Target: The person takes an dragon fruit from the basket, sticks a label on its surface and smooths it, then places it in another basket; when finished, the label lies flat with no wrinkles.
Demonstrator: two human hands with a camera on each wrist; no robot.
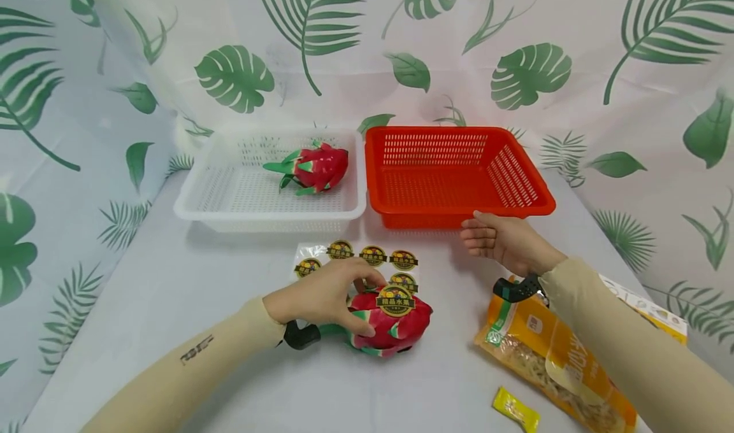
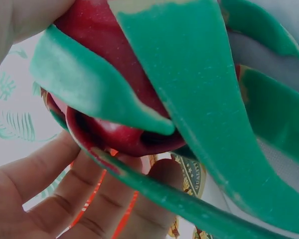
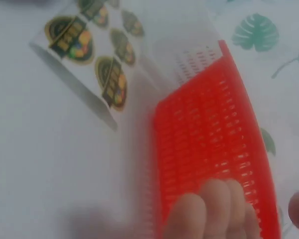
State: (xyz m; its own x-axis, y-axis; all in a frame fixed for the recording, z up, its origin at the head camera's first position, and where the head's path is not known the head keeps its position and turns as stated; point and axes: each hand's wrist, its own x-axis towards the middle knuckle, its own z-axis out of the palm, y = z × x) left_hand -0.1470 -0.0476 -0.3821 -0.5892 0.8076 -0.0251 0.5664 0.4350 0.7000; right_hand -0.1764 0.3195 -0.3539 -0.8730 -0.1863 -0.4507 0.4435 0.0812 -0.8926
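From here I've got a free lane on the tbl (image 1: 444,382) btwn the dragon fruit (image 1: 404,328) in the L hand (image 1: 329,293) and the orange bag (image 1: 530,350), w/ the R forearm (image 1: 619,344) across the bag and a yellow sachet (image 1: 516,409) near it. Fwd of the fruit I could skim the flat sticker sheet (image 1: 373,255), but the white basket (image 1: 269,216) and red basket (image 1: 413,220) stand side by side, walls blocking low entry, R hand (image 1: 507,242) at red's front rim. Room inside: red's visible floor, plus white's L part, as a 2nd dragon fruit (image 1: 325,167) blocks its R.
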